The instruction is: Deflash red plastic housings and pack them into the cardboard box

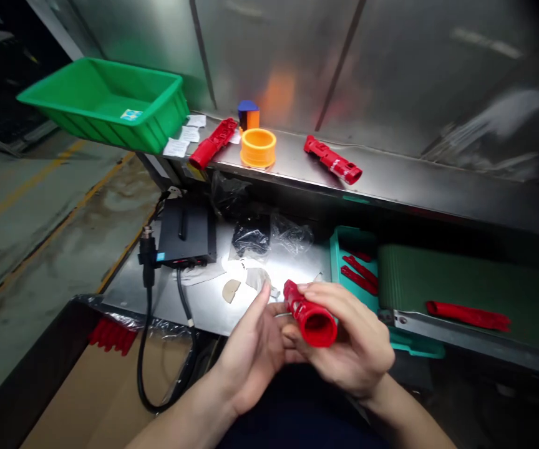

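A hollow red plastic tube (317,325) with cutouts along its side is in my right hand (356,340), its round open end towards me. The fingers of that hand wrap over and under it. My left hand (255,352) is cupped just left of the tube, thumb raised and apart from the fingers. Its fingertips reach behind the tube; whether they touch it is hard to see. On the ledge ahead lie two similar red tubes, one at the left (213,144) and one at the right (332,160), with an orange ring (258,148) between them.
A green bin (157,125) stands at the ledge's left end. Below are a black box (183,234) with a cabled tool (148,259) and plastic bags (292,234). At right, a teal crate (339,255) adjoins a green conveyor belt (438,274) carrying a red part (468,316). A carton (96,386) sits lower left.
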Demonstrator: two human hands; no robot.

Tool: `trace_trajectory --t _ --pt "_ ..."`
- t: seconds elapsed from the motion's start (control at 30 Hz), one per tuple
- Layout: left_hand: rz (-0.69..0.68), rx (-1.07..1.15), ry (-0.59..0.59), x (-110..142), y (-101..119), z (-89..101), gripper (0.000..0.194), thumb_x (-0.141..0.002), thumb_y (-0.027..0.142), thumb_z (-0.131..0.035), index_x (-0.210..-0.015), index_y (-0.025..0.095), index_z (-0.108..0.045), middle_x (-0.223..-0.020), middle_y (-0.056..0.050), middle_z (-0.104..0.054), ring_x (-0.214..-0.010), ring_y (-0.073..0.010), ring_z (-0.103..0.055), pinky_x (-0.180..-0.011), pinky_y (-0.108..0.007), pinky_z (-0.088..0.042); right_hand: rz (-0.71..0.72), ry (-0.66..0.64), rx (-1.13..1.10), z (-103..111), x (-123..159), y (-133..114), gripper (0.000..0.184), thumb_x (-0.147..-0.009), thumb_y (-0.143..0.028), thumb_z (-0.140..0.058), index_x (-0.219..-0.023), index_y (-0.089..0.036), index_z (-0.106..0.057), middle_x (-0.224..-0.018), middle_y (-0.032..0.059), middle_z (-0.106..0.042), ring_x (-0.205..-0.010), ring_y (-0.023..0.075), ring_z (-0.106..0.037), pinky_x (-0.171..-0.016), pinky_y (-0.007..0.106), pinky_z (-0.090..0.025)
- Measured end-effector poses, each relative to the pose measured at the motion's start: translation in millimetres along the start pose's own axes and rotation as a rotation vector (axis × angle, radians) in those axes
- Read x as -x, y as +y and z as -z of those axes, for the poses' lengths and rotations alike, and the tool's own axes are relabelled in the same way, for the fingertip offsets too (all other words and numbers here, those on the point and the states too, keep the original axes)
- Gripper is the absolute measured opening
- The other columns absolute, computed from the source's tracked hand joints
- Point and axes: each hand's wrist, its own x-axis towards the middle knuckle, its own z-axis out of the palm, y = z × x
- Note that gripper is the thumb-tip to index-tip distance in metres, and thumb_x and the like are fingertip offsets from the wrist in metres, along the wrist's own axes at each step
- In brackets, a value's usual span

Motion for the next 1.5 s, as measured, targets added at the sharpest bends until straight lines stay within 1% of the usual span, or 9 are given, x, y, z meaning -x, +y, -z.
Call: trace_trajectory --t 0.13,0.43,0.67,0.8,0.93,1.03,1.1,1.23,1.5 --pt "0.113 -0.172 -0.064 -4.2 -6.8 18.8 0.056 -0.104 0.054 -0.041 -0.089 0.009 -0.072 -0.077 -0.012 -0.075 -0.069 -0.024 -0.075 -0.075 -0.034 -0.054 -0.211 0.131 0.017 2.7 -3.1 -3.8 0.027 -0.082 -0.03 -0.086 -0.103 -0.022 -0.071 -0.089 0.0051 -0.076 -0.079 0.0243 -0.074 -0.069 0.037 -0.063" --pt "0.086 -0.209 -0.073 -7.9 -7.0 14.1 0.047 -0.106 0.047 -0.041 -0.087 0.014 -0.069 -0.073 -0.009 -0.076 -0.068 -0.0239 -0.075 -0.076 -0.033 -0.052 -0.293 0.2 -0.013 7.7 -6.9 -4.6 0.03 -0.082 -0.04 -0.087 -0.103 -0.026 -0.069 -0.084 0.0046 -0.072 -0.08 0.026 -0.072 -0.066 0.039 -0.062" --pt "-0.005 -0.136 -0.088 -10.2 -1.4 9.5 0.037 -0.107 0.04 -0.044 -0.095 0.017 -0.07 -0.078 -0.007 -0.076 -0.075 -0.0185 -0.072 -0.076 -0.028 -0.052 -0.167 0.202 0.076 9.1 -6.7 -2.5 0.033 -0.089 -0.043 -0.081 -0.111 -0.022 -0.067 -0.088 0.005 -0.073 -0.084 0.0244 -0.074 -0.072 0.037 -0.065" --pt "-0.103 -0.075 -0.149 -7.9 6.9 -2.7 0.032 -0.101 0.044 -0.057 -0.113 0.017 -0.069 -0.095 -0.008 -0.077 -0.087 -0.0203 -0.071 -0.084 -0.03 -0.054 0.013 0.139 0.09 1.4 10.2 6.8 0.046 -0.092 -0.041 -0.077 -0.128 -0.019 -0.06 -0.107 0.0119 -0.073 -0.102 0.0292 -0.075 -0.088 0.047 -0.068" --pt "-0.262 -0.046 -0.043 -6.5 15.2 -10.7 0.033 -0.09 0.036 -0.075 -0.116 0.02 -0.063 -0.093 -0.004 -0.073 -0.086 -0.0189 -0.07 -0.08 -0.028 -0.057 0.236 0.024 0.127 -11.9 41.6 18.8 0.04 -0.098 -0.028 -0.07 -0.132 -0.011 -0.057 -0.124 0.0158 -0.067 -0.125 0.0317 -0.066 -0.111 0.057 -0.054" --pt "-0.414 -0.166 0.052 -4.9 18.4 -7.5 0.039 -0.088 0.028 -0.077 -0.122 0.021 -0.058 -0.089 -0.001 -0.068 -0.076 -0.0163 -0.068 -0.064 -0.026 -0.059 0.236 0.005 0.106 -12.3 65.9 26.2 0.056 -0.094 -0.034 -0.076 -0.139 -0.011 -0.053 -0.133 0.0158 -0.063 -0.13 0.0325 -0.062 -0.117 0.06 -0.047" --pt "-0.507 -0.268 0.084 -3.1 18.3 -2.5 0.045 -0.087 0.026 -0.078 -0.126 0.021 -0.055 -0.091 -0.001 -0.067 -0.076 -0.0165 -0.067 -0.06 -0.026 -0.059 0.177 -0.011 0.03 -7.7 77.8 30.4 0.059 -0.092 -0.031 -0.078 -0.141 -0.011 -0.053 -0.129 0.0159 -0.065 -0.123 0.032 -0.066 -0.111 0.059 -0.054" --pt "-0.615 -0.462 0.131 1.9 16.0 5.2 0.037 -0.087 0.026 -0.078 -0.115 0.02 -0.054 -0.092 -0.001 -0.071 -0.065 -0.0117 -0.066 -0.062 -0.026 -0.058 0.04 0.031 -0.054 -1.5 85.1 33.6 0.031 -0.09 -0.008 -0.072 -0.12 -0.012 -0.066 -0.102 0.0122 -0.075 -0.095 0.0272 -0.075 -0.085 0.05 -0.067" --pt "-0.647 -0.587 0.228 9.5 15.8 2.6 0.037 -0.085 0.025 -0.076 -0.112 0.02 -0.051 -0.095 -0.003 -0.071 -0.067 -0.0133 -0.068 -0.056 -0.024 -0.054 -0.041 -0.018 -0.075 -9.5 80.5 30.2 0.025 -0.086 0.0 -0.065 -0.104 -0.017 -0.069 -0.086 0.0082 -0.075 -0.078 0.0242 -0.075 -0.069 0.04 -0.065"
